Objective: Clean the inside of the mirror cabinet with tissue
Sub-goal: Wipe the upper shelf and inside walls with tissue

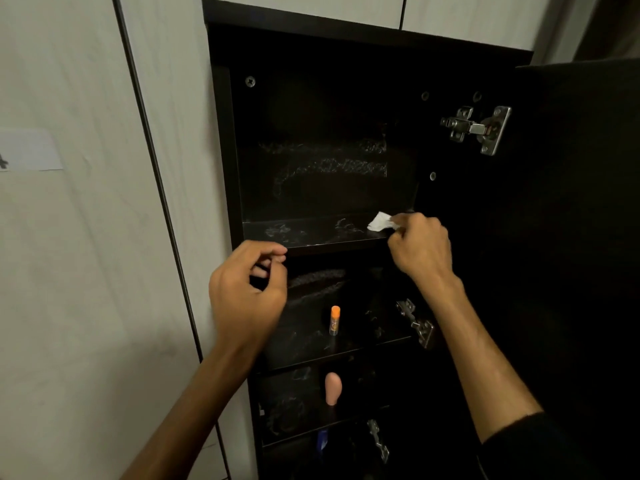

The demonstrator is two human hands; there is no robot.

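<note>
Wall: pale off-white panels [79, 271] fill the left half of the frame and the strip along the top.
Seams: a thin dark line [156, 174] runs diagonally from upper left to the bottom centre; another short one [402, 10] sits at the top right.
Label: a pale rectangular patch [29, 150] at the far left edge.
Light: dim, soft shadows.

We cannot make out the blue thing [322, 441] on the bottom shelf; the door [571, 237] runs off frame.
</note>
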